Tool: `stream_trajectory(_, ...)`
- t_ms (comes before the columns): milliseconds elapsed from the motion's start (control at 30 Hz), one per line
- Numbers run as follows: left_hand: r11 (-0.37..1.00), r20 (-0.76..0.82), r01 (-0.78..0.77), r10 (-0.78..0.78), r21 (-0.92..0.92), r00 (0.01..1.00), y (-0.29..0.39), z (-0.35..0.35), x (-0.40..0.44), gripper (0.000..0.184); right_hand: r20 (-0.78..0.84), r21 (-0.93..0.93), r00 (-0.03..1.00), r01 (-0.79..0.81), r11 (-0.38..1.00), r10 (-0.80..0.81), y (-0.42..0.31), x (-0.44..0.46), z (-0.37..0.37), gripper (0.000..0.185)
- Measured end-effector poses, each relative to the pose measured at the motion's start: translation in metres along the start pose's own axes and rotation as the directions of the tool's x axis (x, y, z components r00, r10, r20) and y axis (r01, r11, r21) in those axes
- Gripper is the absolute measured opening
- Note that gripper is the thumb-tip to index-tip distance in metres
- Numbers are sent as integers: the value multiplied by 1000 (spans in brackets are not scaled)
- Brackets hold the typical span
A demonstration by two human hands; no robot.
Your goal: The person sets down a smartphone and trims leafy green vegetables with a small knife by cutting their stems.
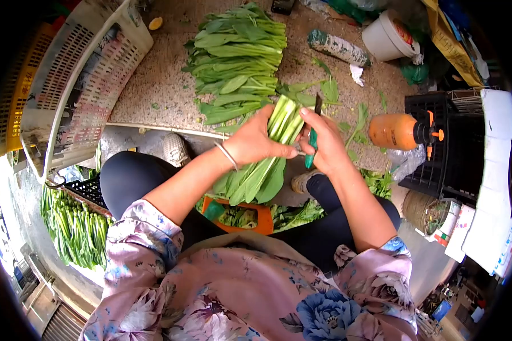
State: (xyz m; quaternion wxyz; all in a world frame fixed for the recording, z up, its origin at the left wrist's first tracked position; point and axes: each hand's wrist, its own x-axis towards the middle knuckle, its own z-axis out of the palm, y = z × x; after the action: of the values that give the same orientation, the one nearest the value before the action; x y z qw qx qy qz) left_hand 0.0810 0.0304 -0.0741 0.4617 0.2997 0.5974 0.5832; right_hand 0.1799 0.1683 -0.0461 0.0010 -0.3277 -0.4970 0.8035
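While the left hand (255, 140) and right hand (327, 143) meet at one bunch of greens (283, 120), a dark strip (318, 104) stands beside bare fingers.
Through the head camera I see the left hand wrapped around the stalks and the right hand curled about a green-handled tool (312, 140), its thumb seemingly against the bunch; whether the dark strip is that tool's blade, I cannot tell. I judge a nicked thumb the chief hazard, should a blade slip on smooth stalks; a slack left grip could spill stems past the near edge of the tabletop (153, 94). The bunch lies between the palms across that edge in view, pale stalks projecting beyond the grip, leaves trailing bodyward; a row of greens (239, 54) extends toward the far edge.
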Motion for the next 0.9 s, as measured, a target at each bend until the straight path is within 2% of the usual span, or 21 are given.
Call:
stream_trajectory(33,971,-64,83,-70,224,995,4,0,-4,78,-30,-31,1000,-11,999,10,-2,-2,4,36)
stream_trajectory(67,963,-48,94,-84,252,995,8,2,-5,80,-59,-61,998,-19,998,15,-6,-4,7,43)
stream_trajectory(100,960,-43,43,-33,277,999,10,5,-7,81,-45,-149,999,-3,989,-4,-8,-6,8,55)
stream_trajectory(167,942,-20,-108,121,317,992,8,10,-8,91,-40,-261,993,97,960,-112,-4,-4,12,48)
stream_trajectory(200,937,-15,-66,76,343,997,7,11,-10,99,-11,-319,986,155,935,-167,-2,-3,11,45)
stream_trajectory(233,933,-11,-52,60,356,998,6,11,-10,102,-36,-331,992,100,938,-118,-2,-4,10,36)
stream_trajectory(300,927,-13,-41,49,373,999,8,11,-10,104,-41,-304,992,101,947,-119,-3,-5,11,34)
stream_trajectory(400,899,12,-130,138,419,990,15,12,-13,105,-46,-256,992,106,961,-122,4,-4,9,30)
stream_trajectory(467,894,-20,49,-45,445,999,31,13,-16,104,-105,-373,930,291,881,-352,11,3,8,29)
stream_trajectory(500,804,-95,133,-95,579,991,39,16,-18,100,-146,-403,911,302,864,-386,10,3,9,30)
stream_trajectory(533,798,-112,139,-90,586,990,37,20,-19,100,-128,-396,911,314,863,-391,6,1,10,30)
stream_trajectory(567,651,-160,-2,189,759,969,30,23,-19,96,-204,-357,894,312,881,-399,2,-1,12,28)
stream_trajectory(600,429,-150,-64,447,901,882,30,24,-25,93,-260,-308,883,308,900,-391,-2,-1,17,27)
stream_trajectory(633,414,-187,-24,461,910,867,33,28,-30,88,-286,-210,892,297,932,-349,-8,-6,23,21)
stream_trajectory(667,398,-238,37,471,917,849,39,35,-32,83,-301,-100,880,353,930,-366,-7,-6,25,16)
stream_trajectory(700,445,-283,40,496,895,821,39,39,-32,76,-239,-139,890,364,921,-388,-10,-7,21,15)
stream_trajectory(733,535,-320,24,468,845,824,39,38,-31,69,-256,-120,882,377,918,-396,-12,-6,27,15)
stream_trajectory(767,543,-344,48,458,838,820,43,38,-32,66,-198,-140,898,371,918,-393,-18,-10,30,15)
stream_trajectory(800,544,-365,63,468,837,804,41,34,-31,67,-133,-205,911,360,910,-391,-24,-13,32,18)
stream_trajectory(867,535,-425,101,529,839,735,50,20,-48,67,-26,-170,922,377,910,-387,-32,-18,39,46)
stream_trajectory(900,520,-425,117,524,846,738,59,11,-58,66,8,-125,919,392,912,-394,-33,-18,46,50)
